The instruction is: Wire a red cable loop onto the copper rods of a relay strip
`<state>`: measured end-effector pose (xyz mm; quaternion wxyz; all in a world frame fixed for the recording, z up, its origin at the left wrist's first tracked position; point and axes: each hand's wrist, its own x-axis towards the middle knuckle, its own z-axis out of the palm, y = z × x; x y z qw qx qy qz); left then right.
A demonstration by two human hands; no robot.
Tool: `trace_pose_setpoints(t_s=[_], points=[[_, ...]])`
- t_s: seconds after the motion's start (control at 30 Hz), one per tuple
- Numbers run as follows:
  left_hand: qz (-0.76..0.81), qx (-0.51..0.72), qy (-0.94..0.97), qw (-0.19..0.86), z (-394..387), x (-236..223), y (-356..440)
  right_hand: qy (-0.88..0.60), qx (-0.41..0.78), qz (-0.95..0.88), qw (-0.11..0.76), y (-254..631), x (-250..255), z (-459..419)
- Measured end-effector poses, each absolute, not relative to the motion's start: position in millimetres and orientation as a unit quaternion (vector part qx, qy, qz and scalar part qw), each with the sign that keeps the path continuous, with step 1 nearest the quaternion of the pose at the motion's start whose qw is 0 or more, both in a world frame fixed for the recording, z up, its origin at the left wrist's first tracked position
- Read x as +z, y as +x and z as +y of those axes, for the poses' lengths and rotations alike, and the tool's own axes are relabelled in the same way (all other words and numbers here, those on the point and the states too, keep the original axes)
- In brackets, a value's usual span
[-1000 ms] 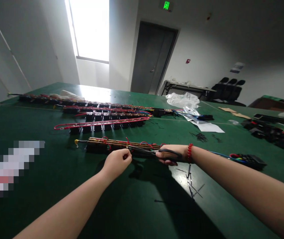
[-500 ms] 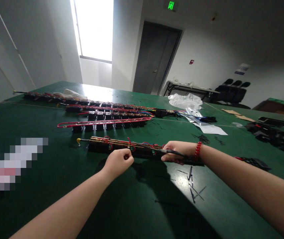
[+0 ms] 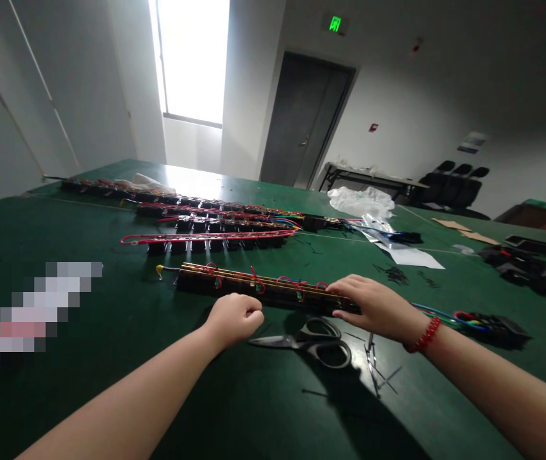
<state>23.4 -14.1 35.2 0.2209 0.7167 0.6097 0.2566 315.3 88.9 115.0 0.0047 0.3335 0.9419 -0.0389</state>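
Observation:
A long black strip assembly point(image 3: 234, 287) with brass rods, red wire loops and small green parts lies across the green table. Just in front of it my left hand point(image 3: 235, 317) is closed in a fist; whatever is inside, if anything, is hidden. Over the strip's right part reaches my right hand point(image 3: 373, 306), a red bead bracelet on its wrist. Its fingers lie over the rods and its thumb stands apart on the near side. Between the hands, scissors point(image 3: 296, 343) with dark handles rest on the table, blades toward my left hand.
Black cable ties point(image 3: 375, 367) are scattered at the near right. Similar wired strips point(image 3: 215, 241) lie farther back. A connector with coloured wires point(image 3: 497, 329) sits to the right. Beyond are white paper point(image 3: 416, 257), a plastic bag point(image 3: 361, 201) and black parts point(image 3: 536, 271).
My right hand has let go of the scissors, which now lie on the table, and has opened over the strip. My left hand stays closed. The view has shifted slightly.

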Motion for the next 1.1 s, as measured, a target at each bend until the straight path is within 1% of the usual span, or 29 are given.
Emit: trace_pose_setpoints(t_s=[0.1, 0.23, 0.47, 0.6, 0.7, 0.9, 1.1], points=[[0.607, 0.234, 0.732, 0.201, -16.4, 37.6, 25.2, 0.363, -0.017, 0.932, 0.017, 343.5, 101.4, 116.3], [0.61, 0.206, 0.745, 0.175, -17.1, 38.4, 28.0, 0.364, -0.032, 0.93, 0.031, 365.7, 86.6, 135.2], [0.622, 0.181, 0.744, 0.165, -12.4, 39.4, 28.2, 0.334, 0.028, 0.942, 0.024, 358.4, 71.9, 134.2], [0.619, 0.182, 0.746, 0.168, -11.9, 40.7, 27.9, 0.331, 0.054, 0.942, 0.0, 354.1, 68.3, 134.6], [0.617, 0.186, 0.746, 0.167, -11.8, 40.7, 27.5, 0.318, 0.095, 0.943, -0.006, 353.8, 68.1, 134.2], [0.611, 0.196, 0.748, 0.171, -11.3, 38.2, 27.0, 0.294, 0.225, 0.928, -0.03, 355.0, 70.3, 122.9], [0.61, 0.201, 0.747, 0.174, -10.8, 35.5, 27.4, 0.328, 0.282, 0.9, -0.054, 346.3, 78.4, 111.2]])
